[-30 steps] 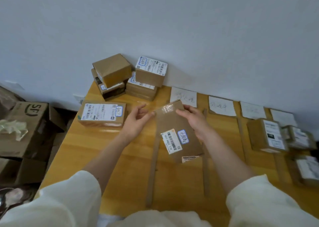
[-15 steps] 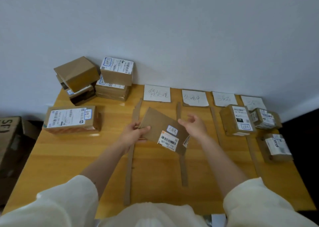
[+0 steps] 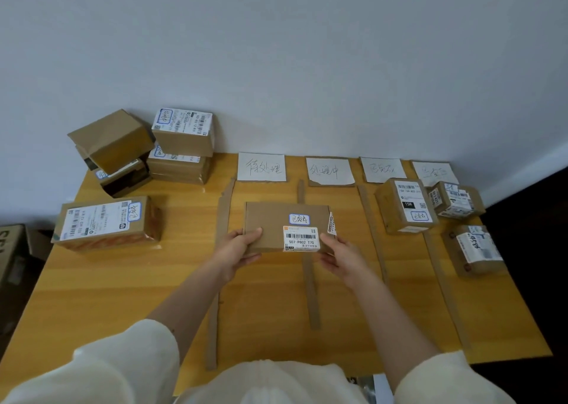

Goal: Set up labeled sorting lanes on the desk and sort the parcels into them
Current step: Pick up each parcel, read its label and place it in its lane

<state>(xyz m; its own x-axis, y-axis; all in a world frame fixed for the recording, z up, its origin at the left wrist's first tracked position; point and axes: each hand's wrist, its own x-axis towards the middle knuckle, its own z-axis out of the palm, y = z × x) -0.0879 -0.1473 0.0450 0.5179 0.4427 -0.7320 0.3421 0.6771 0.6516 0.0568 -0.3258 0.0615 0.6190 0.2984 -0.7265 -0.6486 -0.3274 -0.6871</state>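
Gripping flat parcel, left hand, right hand

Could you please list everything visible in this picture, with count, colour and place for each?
Desk: one, yellow wood, against the wall.
Lane signs: four, white paper with handwriting, along the desk's far edge.
Divider strips: four, brown cardboard, running from the signs toward the person.
Held parcel: one, flat brown with a white barcode label, above the second strip.
Unsorted parcels: five, brown; four stacked at the far left corner, one lying nearer.
Sorted parcels: three, brown, in the right-hand lanes.
Carton: one, brown, on the floor at left.
Wall: pale grey.
Left hand: grips the parcel's left end.
Right hand: grips its right end.
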